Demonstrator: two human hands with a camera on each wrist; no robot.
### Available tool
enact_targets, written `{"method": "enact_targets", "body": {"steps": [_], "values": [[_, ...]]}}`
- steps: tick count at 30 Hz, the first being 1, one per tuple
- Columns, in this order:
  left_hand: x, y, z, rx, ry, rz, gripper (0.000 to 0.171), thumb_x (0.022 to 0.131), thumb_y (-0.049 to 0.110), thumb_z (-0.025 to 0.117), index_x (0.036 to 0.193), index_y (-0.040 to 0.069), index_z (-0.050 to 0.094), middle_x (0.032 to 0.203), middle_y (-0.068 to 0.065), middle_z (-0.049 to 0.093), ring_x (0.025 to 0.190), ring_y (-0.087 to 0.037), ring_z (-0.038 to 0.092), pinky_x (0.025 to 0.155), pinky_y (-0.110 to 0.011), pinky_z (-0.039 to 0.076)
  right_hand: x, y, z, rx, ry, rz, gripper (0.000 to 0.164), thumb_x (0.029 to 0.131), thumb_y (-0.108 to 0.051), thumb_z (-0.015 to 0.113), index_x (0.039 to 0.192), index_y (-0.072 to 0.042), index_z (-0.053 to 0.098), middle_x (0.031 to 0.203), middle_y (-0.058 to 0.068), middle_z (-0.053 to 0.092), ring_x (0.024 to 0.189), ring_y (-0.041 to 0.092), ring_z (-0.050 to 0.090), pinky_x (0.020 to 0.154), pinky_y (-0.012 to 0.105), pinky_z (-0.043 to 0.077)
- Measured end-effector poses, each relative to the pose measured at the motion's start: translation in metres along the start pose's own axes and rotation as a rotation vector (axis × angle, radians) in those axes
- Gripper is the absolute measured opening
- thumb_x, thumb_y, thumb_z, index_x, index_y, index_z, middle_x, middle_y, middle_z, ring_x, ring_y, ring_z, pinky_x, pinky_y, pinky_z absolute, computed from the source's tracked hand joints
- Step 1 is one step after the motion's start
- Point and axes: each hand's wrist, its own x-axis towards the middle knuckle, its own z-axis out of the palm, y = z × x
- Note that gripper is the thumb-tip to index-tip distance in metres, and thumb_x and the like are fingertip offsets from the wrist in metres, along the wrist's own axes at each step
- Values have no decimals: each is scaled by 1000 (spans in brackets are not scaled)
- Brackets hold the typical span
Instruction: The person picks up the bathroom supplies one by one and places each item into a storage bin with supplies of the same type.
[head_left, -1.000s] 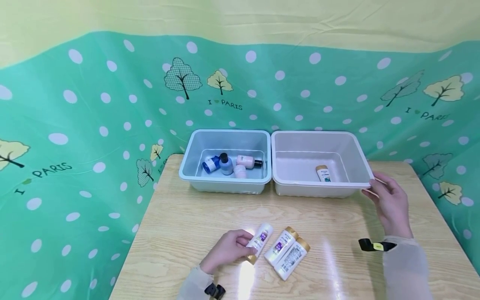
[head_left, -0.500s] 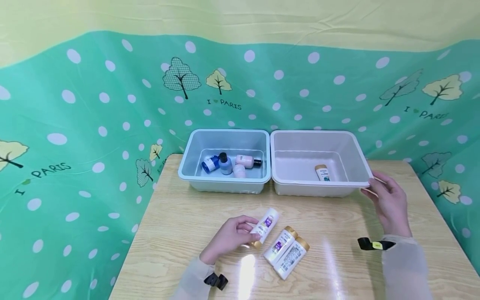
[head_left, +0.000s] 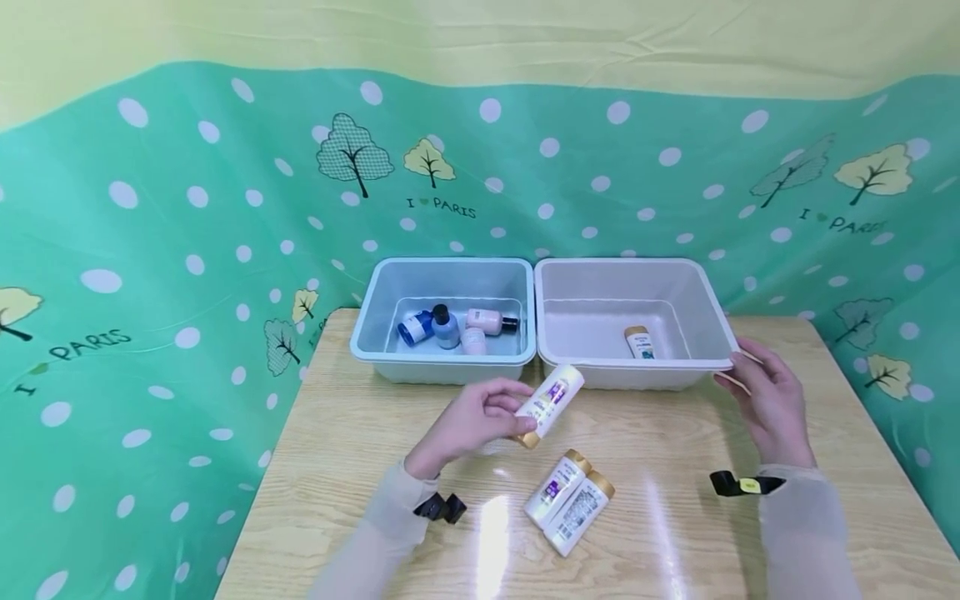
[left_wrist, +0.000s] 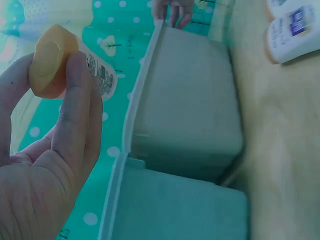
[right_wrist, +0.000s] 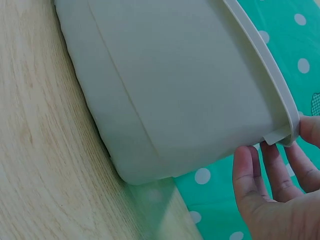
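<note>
The left hand [head_left: 480,417] holds a white bottle [head_left: 555,395] in the air, in front of the grey bin [head_left: 645,379], near its left end. Its fingers are closed narrowly around the end with the gold cap [left_wrist: 48,62], so the base points up and away, and the bottle is tilted. This hold at one end seems chosen to keep most of the body uncovered, with the purple mark visible.

The right hand [head_left: 772,404] is at the front right corner of the grey bin; its fingers grip the rim, some above and some below, probably to keep the bin steady.

One small bottle [head_left: 640,343] lies inside the grey bin. Two similar bottles [head_left: 557,492] lie on the desk [head_left: 352,483] in front of it, side by side, perhaps so that each is easy to take. Directly left of the grey bin is the blue bin [head_left: 442,372], where blue bottles [head_left: 447,333] and pink bottles [head_left: 483,321] are together, apparently sorted by kind.
</note>
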Motion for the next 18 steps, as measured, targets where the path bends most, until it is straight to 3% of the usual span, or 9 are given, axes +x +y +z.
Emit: {"method": "enact_targets", "body": {"steps": [7, 12, 18], "values": [[37, 27, -10, 57, 26, 13, 47, 82, 20, 84, 125, 12, 68, 102, -9, 71, 89, -25, 70, 78, -41, 60, 0, 2, -1, 45, -20, 6, 47, 94, -4, 69, 140, -6, 57, 121, 6, 67, 97, 19, 70, 83, 31, 58], [68, 43, -16, 76, 52, 5, 45, 82, 23, 85, 123, 14, 69, 101, -9, 71, 89, -25, 70, 78, -39, 60, 0, 1, -1, -1, -1, 24, 51, 93, -9, 72, 142, -8, 56, 126, 5, 64, 100, 17, 69, 85, 30, 57], [107, 61, -18, 38, 12, 14, 44, 86, 21, 82, 126, 10, 67, 101, -11, 72, 89, -27, 72, 81, -44, 59, 0, 0, -2, -18, -7, 30, 53, 93, -11, 72, 143, -9, 54, 130, 5, 61, 102, 17, 68, 86, 30, 57]]}}
